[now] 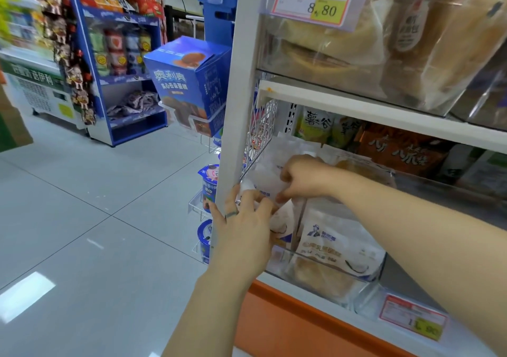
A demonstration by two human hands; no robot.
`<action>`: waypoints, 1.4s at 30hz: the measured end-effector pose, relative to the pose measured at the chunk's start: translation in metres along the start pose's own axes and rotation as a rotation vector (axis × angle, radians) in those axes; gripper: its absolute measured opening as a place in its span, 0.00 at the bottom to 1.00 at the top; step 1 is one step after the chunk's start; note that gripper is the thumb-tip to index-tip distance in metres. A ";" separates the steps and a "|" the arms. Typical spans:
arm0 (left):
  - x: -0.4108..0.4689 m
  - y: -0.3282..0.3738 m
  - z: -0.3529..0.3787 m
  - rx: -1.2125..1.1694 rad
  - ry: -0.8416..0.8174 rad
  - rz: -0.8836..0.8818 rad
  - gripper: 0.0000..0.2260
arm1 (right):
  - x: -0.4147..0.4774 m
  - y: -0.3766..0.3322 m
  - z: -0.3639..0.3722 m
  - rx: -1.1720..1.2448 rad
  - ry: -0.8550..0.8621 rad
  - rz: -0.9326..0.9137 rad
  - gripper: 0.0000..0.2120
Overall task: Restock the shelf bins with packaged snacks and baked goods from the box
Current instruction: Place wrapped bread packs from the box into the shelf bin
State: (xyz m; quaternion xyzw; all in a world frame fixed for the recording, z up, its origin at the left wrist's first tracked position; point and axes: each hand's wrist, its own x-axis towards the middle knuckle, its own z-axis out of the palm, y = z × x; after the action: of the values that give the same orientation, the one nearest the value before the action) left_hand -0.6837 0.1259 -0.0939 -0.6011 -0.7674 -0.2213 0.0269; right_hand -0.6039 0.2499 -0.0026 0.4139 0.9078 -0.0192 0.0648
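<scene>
Both hands are at the left end of the lower shelf (301,295), working one white bakery packet (264,177) into the clear bin (380,270) that stands just beside the white upright post (233,96). The left hand (244,219), a ring on one finger, has its fingers curled round the packet's lower edge at the bin's left corner. The right hand (300,178) reaches in from the right and pinches the packet's film higher up. The packet is partly over the bin's left compartment and not yet seated. The right compartment already holds matching packets (337,243) standing against the front wall. The supply box is not in view. The chief risk, as I judge it, is the tight corner. The wire mesh panel (264,126) touches or nearly touches the packet's far side, so pushing down at a slant could snag or tear the film on the wire. The clear divider (297,219) could also catch the packet's right edge and fold it. Soft baked goods would crush if the pinch tightens or the packet is forced down. If the left hand lets go early, the packet could tip over the front wall and drop to the floor (96,219).
</scene>
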 end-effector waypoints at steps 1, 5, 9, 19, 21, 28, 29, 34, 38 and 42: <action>-0.001 0.000 -0.001 0.016 -0.002 0.001 0.21 | -0.002 -0.001 0.003 -0.037 0.023 -0.042 0.20; -0.002 -0.003 0.001 0.053 0.020 -0.008 0.18 | -0.008 0.004 0.013 -0.093 0.140 -0.181 0.24; 0.006 0.008 0.008 0.097 0.046 -0.023 0.29 | 0.001 0.009 0.016 -0.087 0.222 -0.144 0.18; 0.012 0.005 0.008 -0.164 0.139 0.077 0.33 | -0.027 0.027 0.001 -0.091 0.383 0.047 0.19; 0.009 0.008 0.004 -0.251 0.187 0.158 0.28 | -0.050 0.031 0.004 -0.203 0.339 0.104 0.21; 0.043 0.006 0.023 0.030 0.072 0.356 0.27 | -0.080 0.085 0.041 0.164 0.257 0.159 0.34; 0.050 0.005 0.021 0.092 0.035 0.363 0.30 | -0.078 0.089 0.044 0.186 0.289 0.139 0.33; 0.077 0.005 0.022 0.195 -0.221 0.305 0.32 | -0.067 0.097 0.048 0.261 0.355 0.073 0.26; 0.070 0.012 0.006 -0.088 -0.119 0.214 0.27 | -0.068 0.106 0.041 0.388 0.388 0.127 0.23; 0.028 0.035 -0.012 -0.197 0.227 0.499 0.24 | -0.070 0.109 0.033 0.350 0.388 0.156 0.25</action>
State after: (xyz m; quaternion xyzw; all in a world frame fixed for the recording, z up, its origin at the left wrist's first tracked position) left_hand -0.6618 0.1537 -0.0639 -0.7426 -0.5626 -0.3470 0.1077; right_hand -0.4731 0.2658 -0.0236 0.4835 0.8515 -0.0910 -0.1816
